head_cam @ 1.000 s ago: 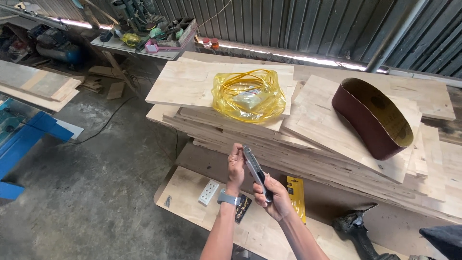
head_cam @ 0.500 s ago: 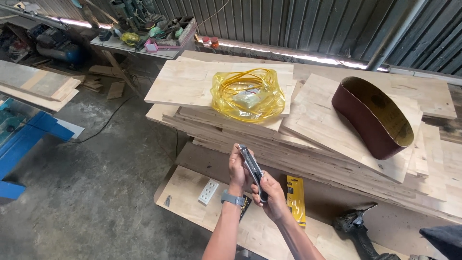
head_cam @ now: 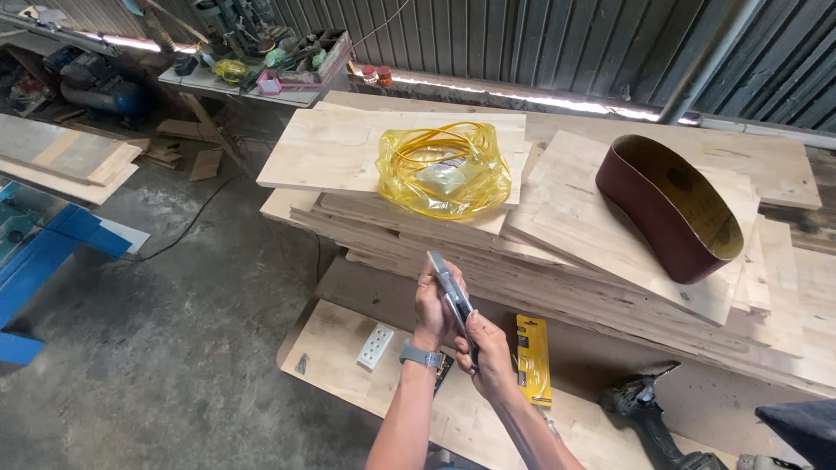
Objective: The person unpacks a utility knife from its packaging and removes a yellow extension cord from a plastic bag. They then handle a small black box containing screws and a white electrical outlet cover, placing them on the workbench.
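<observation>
— So, what do we have in our hands?

— We hold a knife (head_cam: 453,300), a long grey utility kind, tilted with its tip up and away from us. Our left hand (head_cam: 433,305) wraps its upper part, the grip closed around the body. Our right hand (head_cam: 489,352) takes the lower end, grip also closed on it.

— Where is it, exactly?

— We hold it in the air, in front of the boards (head_cam: 557,226), above the low panel (head_cam: 348,335) on the floor.

— What do we see around it?

— On the boards lies a yellow bag (head_cam: 444,170) with a coiled yellow cord inside, and to the right a brown sanding belt (head_cam: 670,204) standing on its edge. Below our hands, on the panel, we see a white socket (head_cam: 375,345) to the left and a yellow pack (head_cam: 532,359) just right of our right hand. A dark power tool (head_cam: 644,413) lies farther right.

— Anything on our wrist?

— A grey watch (head_cam: 421,355), on the left one.

— And farther off?

— A cluttered table (head_cam: 261,74) by the metal wall, and a blue frame (head_cam: 52,261) at the left.
</observation>
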